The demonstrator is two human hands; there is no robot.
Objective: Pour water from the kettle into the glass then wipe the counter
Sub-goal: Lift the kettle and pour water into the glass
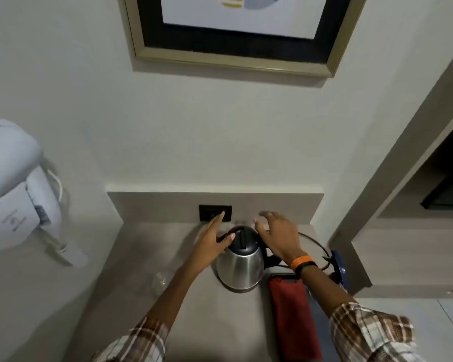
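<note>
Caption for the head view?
Both hands, left and right, reach over the steel kettle on the counter.

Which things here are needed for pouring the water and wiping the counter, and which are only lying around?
Needed: kettle; glass, left of the kettle; red cloth, right of the kettle; counter.

Not needed: wall hair dryer; framed picture; wall socket; blue object at the counter's right edge.

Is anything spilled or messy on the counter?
No spill shows. The kettle stands upright, and the red cloth lies flat beside it. The only untidy bit is the black cord looping loosely behind the kettle. The glass is too blurry to judge.
</note>
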